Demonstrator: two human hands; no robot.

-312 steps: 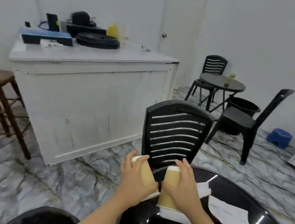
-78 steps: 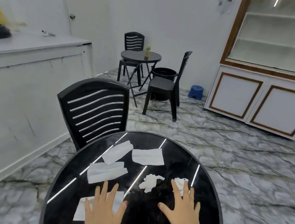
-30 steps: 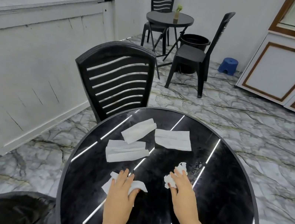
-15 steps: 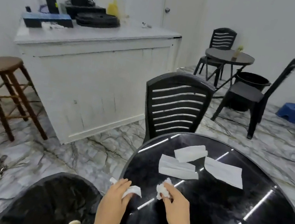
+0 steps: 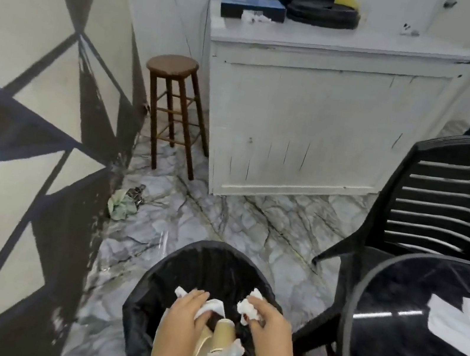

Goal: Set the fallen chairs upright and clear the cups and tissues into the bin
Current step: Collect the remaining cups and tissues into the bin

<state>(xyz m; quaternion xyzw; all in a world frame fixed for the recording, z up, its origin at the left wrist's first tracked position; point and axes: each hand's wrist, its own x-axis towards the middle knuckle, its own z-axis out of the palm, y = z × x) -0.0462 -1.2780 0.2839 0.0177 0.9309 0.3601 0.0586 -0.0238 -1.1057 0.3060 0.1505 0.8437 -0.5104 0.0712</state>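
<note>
Wall: at our far left we see a wall (image 5: pixel 30 112) painted in black and cream triangles.
Counter: a white cabinet counter (image 5: pixel 325 112) stands ahead of us, with dark boxes and a round black item on top.
Floor: grey marbled tiles (image 5: pixel 237 228) run between the counter and us.
Table: the round black table (image 5: pixel 422 349) is at our right, its glossy top catching light.
Chair: a black slatted chair (image 5: pixel 440 206) stands upright, tucked against the table's far edge.
Bin: the black-lined bin (image 5: pixel 206 269) sits on the floor just left of the table, directly below our hands.
Stool: a brown wooden stool (image 5: pixel 173 108) stands between the wall and the counter.
Flat tissues: white tissues (image 5: pixel 465 319) lie on the table at the right edge of our view.
Cups: tan paper cups (image 5: pixel 219 340) lie inside the bin with a crumpled white tissue beside them.
Left hand: our left hand (image 5: pixel 184 321) hangs over the bin mouth, fingers curled around a white tissue (image 5: pixel 213 306).
Right hand: our right hand (image 5: pixel 268 326) is over the bin too, fingertips pinching a crumpled tissue wad (image 5: pixel 248 306).
Floor scrap: a greenish crumpled scrap (image 5: pixel 121 205) lies near the wall base.
</note>
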